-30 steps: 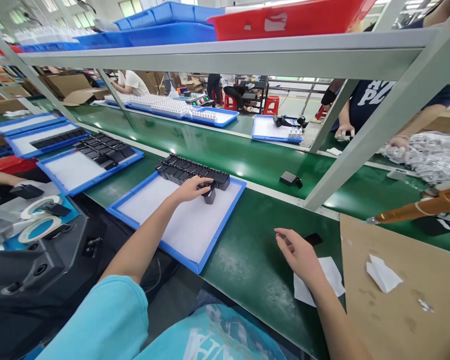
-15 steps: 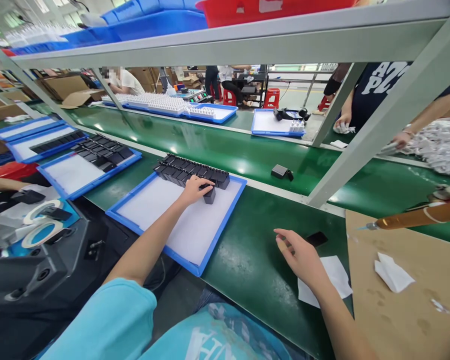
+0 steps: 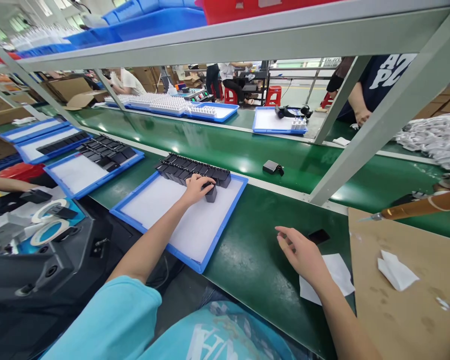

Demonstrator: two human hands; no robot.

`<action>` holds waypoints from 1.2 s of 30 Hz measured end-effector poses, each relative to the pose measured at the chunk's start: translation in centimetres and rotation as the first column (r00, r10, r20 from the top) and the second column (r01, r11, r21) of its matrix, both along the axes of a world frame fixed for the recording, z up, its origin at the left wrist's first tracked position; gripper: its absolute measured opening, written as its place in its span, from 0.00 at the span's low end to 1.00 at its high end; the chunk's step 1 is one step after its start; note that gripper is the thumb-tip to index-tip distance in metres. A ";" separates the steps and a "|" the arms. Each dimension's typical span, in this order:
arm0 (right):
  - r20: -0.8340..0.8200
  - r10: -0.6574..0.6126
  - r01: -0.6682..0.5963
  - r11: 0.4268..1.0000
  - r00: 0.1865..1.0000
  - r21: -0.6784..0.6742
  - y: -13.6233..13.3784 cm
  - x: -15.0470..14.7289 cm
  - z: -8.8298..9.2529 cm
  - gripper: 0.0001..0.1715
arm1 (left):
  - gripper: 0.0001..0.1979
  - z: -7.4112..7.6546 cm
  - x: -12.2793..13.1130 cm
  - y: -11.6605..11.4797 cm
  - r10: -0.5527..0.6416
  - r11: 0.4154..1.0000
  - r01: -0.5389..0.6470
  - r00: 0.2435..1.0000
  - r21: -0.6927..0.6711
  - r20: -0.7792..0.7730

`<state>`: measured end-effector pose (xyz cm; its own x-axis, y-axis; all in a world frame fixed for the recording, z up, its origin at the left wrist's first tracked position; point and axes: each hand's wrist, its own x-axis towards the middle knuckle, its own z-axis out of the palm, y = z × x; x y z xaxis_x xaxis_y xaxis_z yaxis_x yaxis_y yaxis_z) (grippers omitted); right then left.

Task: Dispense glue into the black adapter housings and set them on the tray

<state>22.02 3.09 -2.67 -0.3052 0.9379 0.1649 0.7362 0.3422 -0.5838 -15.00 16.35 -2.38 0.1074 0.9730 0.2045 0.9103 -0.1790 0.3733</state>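
Note:
My left hand (image 3: 198, 190) grips a black box-shaped part (image 3: 211, 195) at the front of a row of similar black parts (image 3: 189, 169). These stand along the far side of a blue-rimmed tray (image 3: 199, 266) with a white lining. Over the green bench my right hand (image 3: 302, 250) hovers with fingers apart and nothing in them. Just beyond it lies a flat black piece (image 3: 318, 236), and a white paper sheet (image 3: 335, 272) is partly under the wrist.
Another black part (image 3: 273, 167) lies on the green belt behind the tray. At right, an amber syringe (image 3: 423, 206) juts over brown cardboard (image 3: 405, 320) holding crumpled paper (image 3: 397, 270). A slanted metal post (image 3: 382, 110) rises to the shelf. More blue trays (image 3: 93, 190) stand left.
The black part on the belt has shifted slightly left in view. My left hand keeps its grip on the part, and my right hand has hardly moved.

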 end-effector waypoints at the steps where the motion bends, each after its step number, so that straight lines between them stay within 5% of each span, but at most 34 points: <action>1: -0.002 0.000 0.000 1.000 1.000 0.002 0.0 0.0 0.0 0.17 | 0.13 0.0 0.0 -0.1 0.007 1.000 -0.007 1.000 0.013 0.002; 8: 0.005 -0.001 0.001 1.000 1.000 0.024 0.1 0.0 0.0 0.17 | 0.13 -0.1 0.2 -0.8 0.023 0.993 -0.021 1.000 0.114 -0.012; 14: 0.048 0.011 -0.012 1.000 0.999 0.021 0.1 0.2 0.0 0.18 | 0.15 0.0 -0.9 -1.4 -0.070 0.987 0.076 0.996 0.141 -0.053; 18: 0.071 0.016 -0.016 1.000 0.997 0.010 0.0 0.2 -0.1 0.18 | 0.30 1.1 -2.1 -1.1 -0.209 0.976 0.215 0.969 0.028 -0.134; 23: 0.082 0.023 -0.023 1.000 0.996 0.004 0.2 0.3 -0.4 0.17 | 0.34 3.0 -2.2 0.4 -0.285 0.956 0.266 0.940 -0.122 -0.187; 36: 0.093 0.040 -0.051 0.991 0.995 0.122 0.3 0.4 -1.1 0.16 | 0.34 5.4 0.5 3.6 -0.299 0.954 0.292 0.925 -0.068 -0.235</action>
<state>22.39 3.40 -3.77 -0.3664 0.8967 0.2484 0.7660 0.4422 -0.4665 -14.50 19.94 3.04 0.4330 0.8950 0.1068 0.8810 -0.4453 0.1600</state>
